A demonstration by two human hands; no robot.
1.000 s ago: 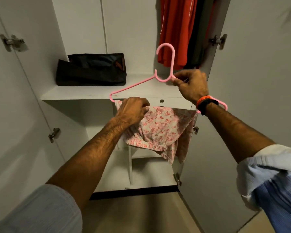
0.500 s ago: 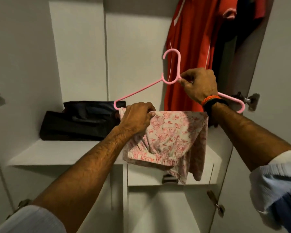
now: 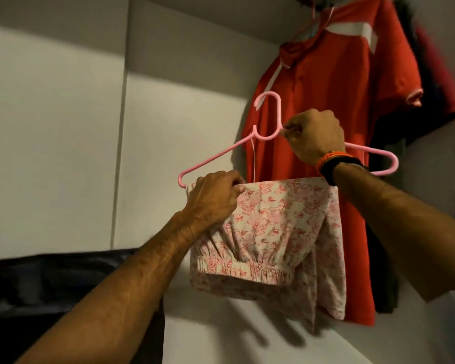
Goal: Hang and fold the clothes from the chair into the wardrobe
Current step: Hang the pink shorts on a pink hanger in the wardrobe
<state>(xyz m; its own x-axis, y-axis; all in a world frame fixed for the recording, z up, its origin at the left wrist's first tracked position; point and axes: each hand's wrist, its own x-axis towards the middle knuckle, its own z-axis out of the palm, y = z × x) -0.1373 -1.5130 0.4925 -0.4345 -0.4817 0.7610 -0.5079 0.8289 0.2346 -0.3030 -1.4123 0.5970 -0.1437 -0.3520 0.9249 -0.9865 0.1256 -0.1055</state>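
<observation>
A pink plastic hanger (image 3: 216, 156) is held up inside the white wardrobe (image 3: 63, 127). A pink floral garment (image 3: 273, 237) is draped over its bottom bar and hangs down folded. My left hand (image 3: 213, 198) grips the left end of the bar together with the cloth. My right hand (image 3: 313, 135) pinches the hanger just right of the hook's base. The hook (image 3: 269, 106) points up, free of any rail. A red polo shirt (image 3: 339, 114) hangs directly behind the hanger.
Dark clothes (image 3: 431, 101) hang to the right of the red shirt. A dark folded bag or garment (image 3: 50, 290) lies on the white shelf (image 3: 234, 337) at lower left. The rail itself is out of view at the top.
Both hands have lifted the hanger with the floral garment higher, and my view has tilted up, so the red shirt's collar now shows and the shelf has dropped low.
</observation>
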